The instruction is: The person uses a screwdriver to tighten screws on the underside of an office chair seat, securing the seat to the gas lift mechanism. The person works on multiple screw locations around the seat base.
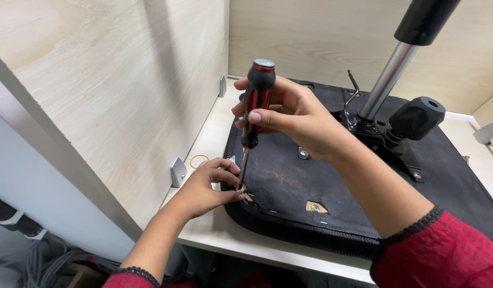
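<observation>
My right hand [294,114] grips the red and black handle of a screwdriver [255,101], held upright. Its shaft runs down to a small screw [239,188] at the near left corner of an upturned black chair seat [289,181]. My left hand [206,186] pinches the screw and shaft tip between thumb and fingers, resting on the seat's edge. Both sleeves are red with dark cuffs.
The seat lies on a pale wooden desk [214,224] between wood partitions. A chrome gas cylinder [388,77] and black lever knob [417,117] rise from the seat's metal base. A rubber band [197,160] and metal bracket [178,170] lie left. Cables [49,256] hang below.
</observation>
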